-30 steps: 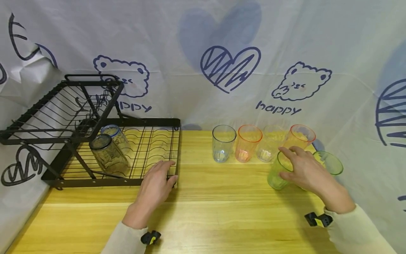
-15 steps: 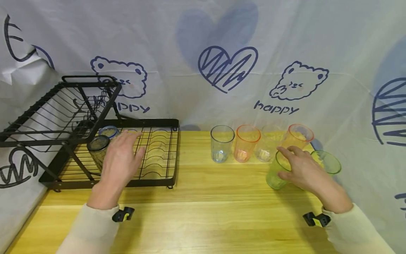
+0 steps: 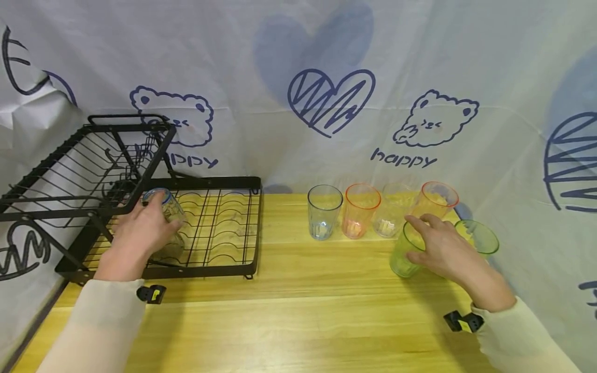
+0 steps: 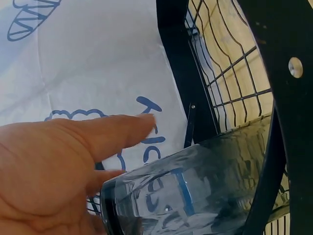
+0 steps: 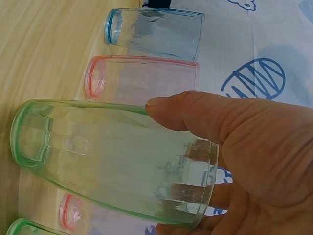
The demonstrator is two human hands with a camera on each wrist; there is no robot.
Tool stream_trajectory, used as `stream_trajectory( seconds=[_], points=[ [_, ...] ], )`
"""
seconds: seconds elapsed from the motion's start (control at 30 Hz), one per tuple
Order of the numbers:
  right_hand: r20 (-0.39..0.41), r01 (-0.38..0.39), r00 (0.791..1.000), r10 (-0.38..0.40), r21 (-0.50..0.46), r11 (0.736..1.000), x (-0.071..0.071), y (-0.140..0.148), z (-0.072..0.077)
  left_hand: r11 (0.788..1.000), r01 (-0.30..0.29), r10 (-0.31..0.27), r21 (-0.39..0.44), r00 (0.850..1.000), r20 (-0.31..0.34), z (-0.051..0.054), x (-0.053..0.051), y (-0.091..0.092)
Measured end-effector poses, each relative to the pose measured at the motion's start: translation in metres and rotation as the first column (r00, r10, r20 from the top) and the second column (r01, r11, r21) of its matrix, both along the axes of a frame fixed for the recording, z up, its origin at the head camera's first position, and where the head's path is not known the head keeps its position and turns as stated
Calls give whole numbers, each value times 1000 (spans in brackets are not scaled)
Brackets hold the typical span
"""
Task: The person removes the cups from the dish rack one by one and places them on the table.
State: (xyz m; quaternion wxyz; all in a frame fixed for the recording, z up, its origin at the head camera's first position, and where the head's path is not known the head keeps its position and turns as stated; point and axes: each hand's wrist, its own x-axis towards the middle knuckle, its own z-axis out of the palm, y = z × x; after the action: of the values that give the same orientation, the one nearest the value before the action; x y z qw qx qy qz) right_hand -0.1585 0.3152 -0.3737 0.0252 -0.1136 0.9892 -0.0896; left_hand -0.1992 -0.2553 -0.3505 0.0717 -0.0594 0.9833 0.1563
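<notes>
My left hand [image 3: 140, 233] is over the near dark grey glass [image 4: 195, 186] in the black dish rack [image 3: 252, 248]. In the left wrist view the thumb stands apart from the glass; the other fingers lie partly hidden by its upper end. Behind it in the rack leans a blue-rimmed glass [image 3: 173, 208]. On the right, my right hand [image 3: 445, 248] grips a green glass [image 5: 112, 156] from above, thumb on one side and fingers on the other. That glass stands upright on the table. A second green glass [image 3: 480, 238] is partly behind the right hand.
A raised upper tier [image 3: 84, 171] of the rack overhangs its left side. Behind the right hand stand a blue glass [image 3: 323, 215], an orange glass [image 3: 359, 213], a clear glass [image 3: 387, 220] and a red-rimmed glass [image 3: 436, 199]. A printed cloth [image 3: 280, 134] hangs at the back.
My left hand has moved left from the rack's front right part to the dark grey glass. The right hand has stayed on the green glass.
</notes>
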Motion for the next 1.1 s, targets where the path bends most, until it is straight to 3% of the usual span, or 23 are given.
stream_trajectory(
  seconds=[0.13, 0.3, 0.43, 0.6, 0.73, 0.9, 1.1],
  points=[
    [-9, -4, 1000, 4, 3, 1000, -1, 1, -1, 998, -16, 18, -53, 1000, 23, -1, -3, -2],
    [-15, -9, 1000, 9, 4, 1000, -1, 2, 0, 995, 23, -22, -97, 1000, 8, 0, -5, -2],
    [-3, 1, 1000, -1, 1, 1000, -1, 1, 0, 995, 32, -31, -93, 999, 14, 2, -4, -2],
    [26, 17, 1000, -17, 3, 1000, -1, 1, 0, 999, 2, -1, -54, 1000, 9, 4, -2, 3],
    [21, 18, 1000, -18, 0, 1000, -1, 1, 0, 1000, 8, -9, -26, 1000, -22, 7, 3, 10],
    [12, 13, 1000, -13, -6, 1000, -1, 1, 0, 999, 35, -32, 23, 993, -111, 8, 13, 20],
    [7, 10, 1000, -10, -7, 1000, 0, 1, -1, 998, 28, -17, 62, 985, -170, 7, 25, 35]
  ],
)
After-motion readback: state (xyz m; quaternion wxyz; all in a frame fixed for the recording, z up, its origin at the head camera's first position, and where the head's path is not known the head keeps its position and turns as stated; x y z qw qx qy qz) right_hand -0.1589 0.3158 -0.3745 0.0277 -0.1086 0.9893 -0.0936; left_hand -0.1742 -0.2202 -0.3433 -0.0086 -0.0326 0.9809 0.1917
